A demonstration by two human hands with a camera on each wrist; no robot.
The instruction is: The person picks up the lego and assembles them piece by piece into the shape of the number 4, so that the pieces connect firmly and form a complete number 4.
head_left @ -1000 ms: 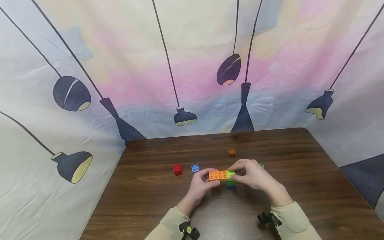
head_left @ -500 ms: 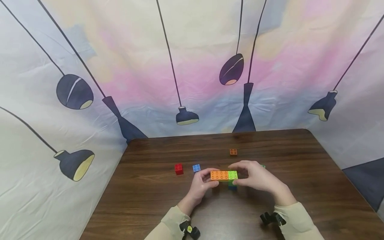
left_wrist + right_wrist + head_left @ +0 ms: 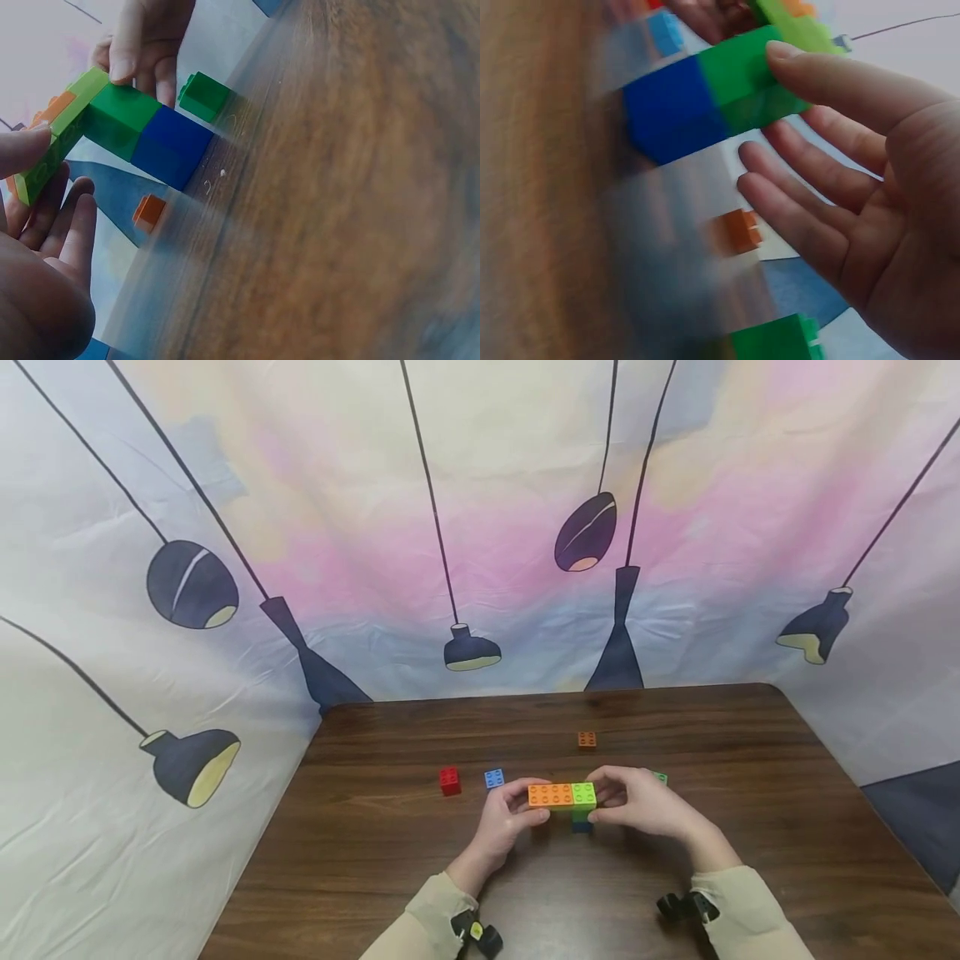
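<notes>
Studded plastic brick stack, gripped from both sides!
Left hand pinches its overhanging orange-and-lime end, right hand grips the green block above the smooth blue block, which seems to stand on the grained wooden table.

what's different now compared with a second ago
The right hand has shifted off the top of the lime brick, down and to the right; its thumb now touches the green brick beneath. The left hand still grips the orange brick. The red brick, light blue brick and small orange brick stayed put.
</notes>
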